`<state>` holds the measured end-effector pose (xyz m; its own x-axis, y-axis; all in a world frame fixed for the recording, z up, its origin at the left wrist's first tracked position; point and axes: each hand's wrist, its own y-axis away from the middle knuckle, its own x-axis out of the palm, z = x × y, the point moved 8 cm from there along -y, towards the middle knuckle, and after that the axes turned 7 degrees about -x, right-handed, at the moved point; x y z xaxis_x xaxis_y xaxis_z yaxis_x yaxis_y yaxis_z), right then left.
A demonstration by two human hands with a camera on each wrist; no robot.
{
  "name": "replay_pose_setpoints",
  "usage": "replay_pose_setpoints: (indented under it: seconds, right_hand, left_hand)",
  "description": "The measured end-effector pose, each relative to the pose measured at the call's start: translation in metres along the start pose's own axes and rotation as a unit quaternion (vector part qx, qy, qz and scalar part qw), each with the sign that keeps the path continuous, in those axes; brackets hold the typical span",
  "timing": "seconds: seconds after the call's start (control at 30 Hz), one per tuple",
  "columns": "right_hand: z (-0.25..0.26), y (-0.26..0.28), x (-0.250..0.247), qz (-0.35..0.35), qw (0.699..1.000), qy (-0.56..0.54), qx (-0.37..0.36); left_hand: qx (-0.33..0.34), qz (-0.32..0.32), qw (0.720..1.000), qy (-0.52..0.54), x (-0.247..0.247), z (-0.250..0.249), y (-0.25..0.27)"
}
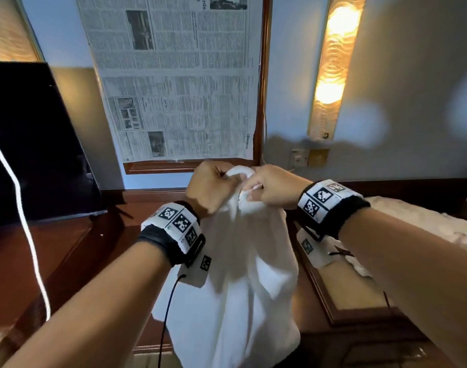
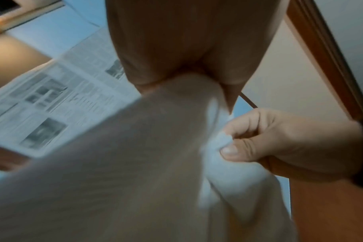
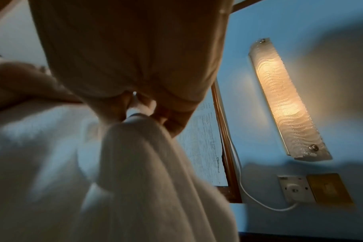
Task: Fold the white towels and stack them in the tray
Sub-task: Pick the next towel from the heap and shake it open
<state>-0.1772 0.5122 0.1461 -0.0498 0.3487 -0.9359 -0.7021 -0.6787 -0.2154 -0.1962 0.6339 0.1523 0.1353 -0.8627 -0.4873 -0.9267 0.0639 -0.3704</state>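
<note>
A white towel [image 1: 243, 261] hangs in the air in front of me, bunched at its top edge. My left hand [image 1: 213, 187] grips that top edge, fingers curled round the cloth. My right hand [image 1: 269, 187] pinches the same edge right beside it, the two hands almost touching. In the left wrist view the towel [image 2: 124, 172] drapes down from my left hand [image 2: 189, 68], and my right hand [image 2: 280, 144] pinches a fold between thumb and forefinger. In the right wrist view the towel [image 3: 145, 172] falls from my right hand [image 3: 135, 101]. More white towels [image 1: 426, 221] lie on the right. A wooden tray [image 1: 330, 301] sits below, partly hidden.
A dark TV screen [image 1: 33, 144] stands at left on the brown wooden desk [image 1: 54, 261]. A newspaper [image 1: 179, 75] covers a framed mirror on the wall ahead. A lit wall lamp [image 1: 333, 62] and a wall socket [image 1: 298, 158] are at right. A white cord [image 1: 22, 216] hangs at left.
</note>
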Motion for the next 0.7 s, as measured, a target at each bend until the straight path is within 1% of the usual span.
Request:
replay_pose_setpoints:
  seconds: [0.03, 0.1, 0.13, 0.2, 0.27, 0.33, 0.43, 0.53, 0.63, 0.7]
  right_hand:
    - [-0.002, -0.002, -0.005, -0.031, 1.0, 0.003, -0.001]
    - [-0.004, -0.007, -0.015, -0.081, 0.997, 0.018, -0.004]
    - [-0.003, -0.009, -0.022, -0.106, 0.994, 0.015, -0.002]
    - [-0.003, -0.011, -0.033, -0.151, 0.988, -0.002, 0.009]
    - [-0.004, -0.014, -0.041, -0.19, 0.981, -0.018, 0.023]
    - [-0.002, -0.017, -0.046, -0.225, 0.973, -0.037, 0.04]
    - [0.005, -0.018, -0.049, -0.273, 0.959, -0.044, 0.061]
    - [0.004, -0.015, -0.046, -0.307, 0.946, -0.071, 0.078]
    - [-0.007, -0.005, -0.032, -0.318, 0.936, -0.106, 0.11]
    - [-0.013, 0.007, -0.026, -0.327, 0.932, -0.086, 0.128]
  left_hand:
    - [-0.011, 0.003, 0.999, 0.034, -0.002, 0.002, 0.008]
    - [-0.066, 0.025, 0.992, 0.107, -0.004, 0.026, 0.026]
    - [-0.094, 0.044, 0.988, 0.118, -0.003, 0.041, 0.036]
    - [-0.129, 0.09, 0.982, 0.104, -0.001, 0.072, 0.056]
    - [-0.15, 0.135, 0.976, 0.077, 0.001, 0.095, 0.074]
    - [-0.17, 0.153, 0.972, 0.045, 0.0, 0.119, 0.088]
    - [-0.194, 0.149, 0.969, 0.02, 0.002, 0.154, 0.111]
    - [-0.222, 0.121, 0.966, -0.051, 0.01, 0.186, 0.137]
    - [-0.208, 0.083, 0.974, -0.042, 0.015, 0.199, 0.158]
    - [-0.217, 0.029, 0.975, -0.046, 0.005, 0.201, 0.166]
